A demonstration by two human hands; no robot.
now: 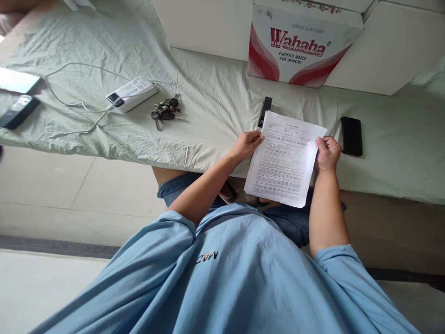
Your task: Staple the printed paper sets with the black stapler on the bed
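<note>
A: Holding a printed sheet (pixel 285 160) in both hands, over the edge of the bed (pixel 215 93). Left hand (pixel 247 144) pinches the sheet's left edge near the top, thumb on the face. Right hand (pixel 327 154) is closed on the right edge, fingers curled behind the paper.

B: Sheet flat or tilted?

A: Tilted, top corner skewed away to the right. Upper part lies over the bedcover, lower part hangs past the edge above the lap. Dense print, too small to read.

B: Around the hands?

A: Black phone (pixel 351 136) just right of the right hand, flat on the cover, apart from it. A slim dark remote (pixel 264 111) just beyond the left hand, its near end tucked under the sheet's top corner. Keys (pixel 166 111) well to the left of the left hand. Further left, a white power bank (pixel 131 93) with a white cable (pixel 76 104) looping off it. Far left, another dark handset (pixel 17 111).

B: Beyond the sheet?

A: Carton (pixel 299 46), red and white, marked "Wahaha", standing on the bed past both hands.
</note>
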